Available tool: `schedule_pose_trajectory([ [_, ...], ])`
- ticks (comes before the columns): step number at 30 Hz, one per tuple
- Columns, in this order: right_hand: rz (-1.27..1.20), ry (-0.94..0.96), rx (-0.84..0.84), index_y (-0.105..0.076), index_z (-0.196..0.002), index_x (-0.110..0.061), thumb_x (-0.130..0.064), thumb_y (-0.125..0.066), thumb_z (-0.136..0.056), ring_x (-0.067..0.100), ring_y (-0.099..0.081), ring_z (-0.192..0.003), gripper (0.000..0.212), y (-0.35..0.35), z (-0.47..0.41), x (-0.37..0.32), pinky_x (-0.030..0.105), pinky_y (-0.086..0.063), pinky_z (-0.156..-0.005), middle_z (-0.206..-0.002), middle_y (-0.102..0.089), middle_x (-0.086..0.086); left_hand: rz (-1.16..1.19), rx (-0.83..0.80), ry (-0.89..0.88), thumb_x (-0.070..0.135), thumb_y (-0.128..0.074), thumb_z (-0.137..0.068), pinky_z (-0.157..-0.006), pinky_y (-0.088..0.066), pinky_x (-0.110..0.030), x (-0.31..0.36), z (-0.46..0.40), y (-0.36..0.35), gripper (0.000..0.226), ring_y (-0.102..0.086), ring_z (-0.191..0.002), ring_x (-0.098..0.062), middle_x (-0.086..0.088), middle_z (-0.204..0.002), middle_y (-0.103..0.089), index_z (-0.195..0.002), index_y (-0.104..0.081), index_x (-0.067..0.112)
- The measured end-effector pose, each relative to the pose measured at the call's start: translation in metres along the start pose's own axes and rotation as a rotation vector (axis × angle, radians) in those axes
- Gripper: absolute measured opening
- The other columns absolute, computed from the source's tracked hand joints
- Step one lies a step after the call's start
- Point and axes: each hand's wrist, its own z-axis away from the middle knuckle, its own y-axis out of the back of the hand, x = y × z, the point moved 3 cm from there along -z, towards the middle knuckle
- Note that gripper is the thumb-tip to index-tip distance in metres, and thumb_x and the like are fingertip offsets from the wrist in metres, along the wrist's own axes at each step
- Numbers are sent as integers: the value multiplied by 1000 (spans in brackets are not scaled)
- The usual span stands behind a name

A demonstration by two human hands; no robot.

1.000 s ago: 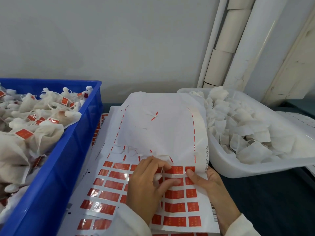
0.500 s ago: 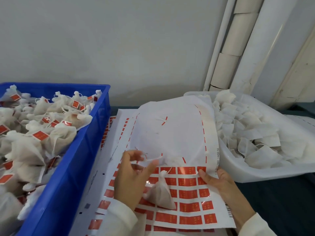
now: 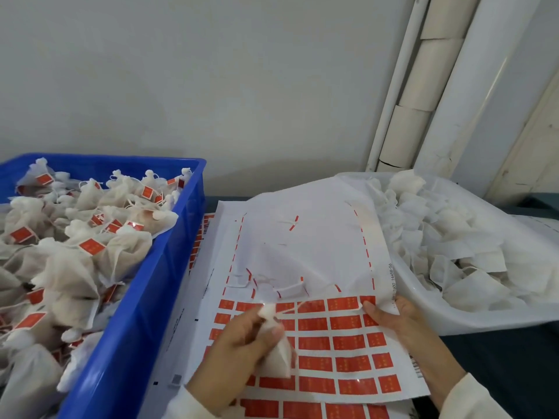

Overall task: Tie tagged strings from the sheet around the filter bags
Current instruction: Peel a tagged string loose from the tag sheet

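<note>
A white sheet (image 3: 305, 246) with rows of red tags lies in front of me, its upper half stripped bare. My left hand (image 3: 242, 352) pinches the gathered neck of a small white filter bag (image 3: 279, 356) over the sheet. A thin white string (image 3: 320, 309) runs from the bag's neck rightward to the top row of red tags. My right hand (image 3: 402, 325) presses flat on the sheet's right edge, thumb on the top row.
A blue crate (image 3: 145, 297) on the left is heaped with tied, tagged bags. A clear plastic tub (image 3: 423, 303) on the right holds loose untied filter bags. More tag sheets lie beneath. White pipes stand against the wall behind.
My left hand has closed around the bag's neck and dropped lower, with a string now stretched from the bag to the tag row. The view shifted right.
</note>
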Motion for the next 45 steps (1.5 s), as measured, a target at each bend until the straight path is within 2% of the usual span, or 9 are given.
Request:
schedule_pose_trajectory([
  [5, 60, 14, 10, -56, -106, -19, -22, -66, -77, 29, -71, -73, 31, 2, -5, -2, 37, -56, -59, -84, -74, 8, 357, 489, 0, 7, -43, -95, -54, -45, -27, -2, -3, 50, 17, -49, -64, -19, -9, -71, -51, -88, -51, -6],
  [8, 65, 1, 15, -55, -105, -20, -20, -65, -80, 29, -71, -73, 27, 2, -7, -2, 38, -55, -60, -83, -74, 8, 576, 595, 11, 8, -35, -95, -35, -35, -15, -2, -1, 73, 32, -41, -39, -8, 0, -46, -42, -63, -40, 5],
  [12, 35, 13, 13, -54, -109, -21, -21, -65, -79, 33, -71, -74, 31, 1, -8, -3, 40, -56, -60, -87, -74, 11, 176, 690, 122, 27, -47, -95, -56, -37, -25, -7, -11, 70, 29, -47, -53, -15, -4, -60, -49, -69, -48, 12],
  [15, -29, 13, -17, -54, -111, -24, -25, -66, -69, 36, -70, -74, 44, 2, -8, -5, 38, -56, -55, -88, -73, 14, 69, 641, 146, 24, -54, -91, -80, -42, -38, -17, -14, 63, 12, -54, -80, -22, -7, -93, -58, -98, -51, 14],
  [18, -66, 30, -18, -53, -114, -25, -21, -67, -64, 36, -70, -67, 52, 6, -11, -7, 37, -55, -48, -83, -73, 14, 2, 672, 194, 22, -63, -86, -65, -43, -28, -15, -17, 64, 30, -51, -73, -10, 5, -89, -53, -110, -45, 22],
  [36, 420, 69, 85, -49, -117, -28, -35, -63, -78, 15, -71, -66, 42, 5, 11, -22, 33, -54, -59, -84, -73, -3, 36, 569, 71, 27, -58, -88, -63, -44, -20, -7, -11, 67, 20, -62, -86, -13, -2, -98, -67, -103, -60, 13],
  [40, 731, 383, 28, -13, -135, -46, -62, -63, -61, 0, -40, -127, 91, -1, 37, -34, 29, -34, -108, -141, -34, -19, 114, 541, 59, 22, -60, -86, -67, -45, -23, -2, -9, 68, 18, -63, -86, -15, -2, -93, -68, -100, -61, 11],
  [43, 800, 624, 70, -14, -127, -71, -86, -32, -68, -31, -22, -118, 63, 4, 35, -14, -2, -18, -99, -128, -22, -54, 148, 521, 33, 22, -64, -83, -63, -45, -21, 1, -6, 70, 14, -64, -80, -14, 0, -84, -70, -91, -64, 11],
  [45, 1081, 644, 67, 5, -134, -63, -77, -7, -82, -25, -2, -128, 55, -7, 38, -10, 4, -5, -104, -141, 3, -46, 184, 507, 29, 23, -66, -81, -68, -49, -28, 0, -5, 72, 12, -66, -81, -18, -1, -83, -71, -88, -65, 13],
])
